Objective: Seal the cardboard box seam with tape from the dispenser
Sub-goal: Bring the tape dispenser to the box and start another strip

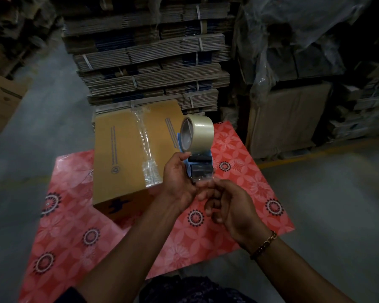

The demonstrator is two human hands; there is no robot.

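A brown cardboard box (118, 154) lies on a red patterned sheet (74, 226), with a strip of clear tape (146, 145) running along its middle seam. In front of it, to the right, my left hand (177, 182) grips a blue tape dispenser (200, 165) carrying a roll of clear tape (198, 133). My right hand (230, 204) sits just below the dispenser's front end, its fingertips pinching the loose tape end (202, 179). Both hands are held above the sheet, clear of the box.
Tall stacks of bundled flat cartons (149, 53) stand right behind the box. Plastic-wrapped cartons (293, 84) fill the right side, another brown box (2, 101) sits at the far left. Grey concrete floor (337, 204) surrounds the sheet.
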